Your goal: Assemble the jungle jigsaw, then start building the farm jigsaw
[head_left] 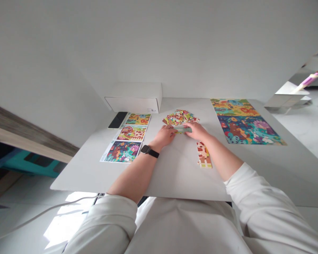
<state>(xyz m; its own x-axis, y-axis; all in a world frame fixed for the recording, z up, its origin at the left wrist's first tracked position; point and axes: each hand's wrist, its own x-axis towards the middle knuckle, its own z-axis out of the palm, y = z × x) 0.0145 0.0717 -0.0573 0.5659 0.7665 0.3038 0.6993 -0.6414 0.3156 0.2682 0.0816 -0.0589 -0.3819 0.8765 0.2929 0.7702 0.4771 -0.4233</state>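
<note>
My left hand (165, 135) and my right hand (197, 130) meet at the middle of the white table (175, 173), both pinching greenish puzzle pieces (183, 130) held between them. A black watch (149, 151) is on my left wrist. Just beyond the hands lies a loose pile of colourful puzzle pieces (180, 117). A joined strip of giraffe-patterned pieces (203, 155) lies beside my right forearm.
A reference sheet with three pictures (128, 137) lies at the left, a black phone (118, 120) beside it. A white box (134, 97) stands at the back. Two finished puzzles (243, 121) lie at the right. A cable (42, 213) hangs below the table's front edge.
</note>
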